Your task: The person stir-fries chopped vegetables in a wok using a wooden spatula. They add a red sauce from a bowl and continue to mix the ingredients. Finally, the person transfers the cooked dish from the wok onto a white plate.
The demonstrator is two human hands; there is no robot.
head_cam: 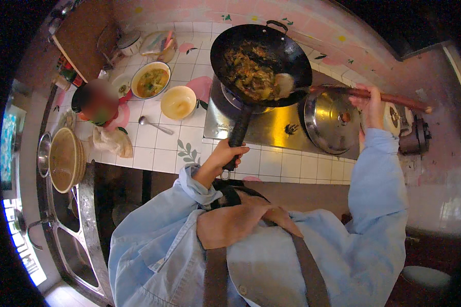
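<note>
My left hand (222, 155) grips the black handle of a wok (297, 63), which is tilted over the gas stove (234, 128). Cooked food with browned, leafy pieces (249, 73) lies in the wok. In my right hand (370, 105) is the reddish wooden handle of a spatula (284, 85); its blade rests against the food at the wok's right side. Below that handle, a shiny metal lid (326, 119) with a knob sits on the right part of the stove.
Left of the stove are a cream bowl (178, 103), an enamel bowl of soup (151, 80), a metal spoon (153, 124) and a cloth (113, 142). A woven basket (65, 161) stands by the sink (77, 253). A dark pot (413, 140) is at far right.
</note>
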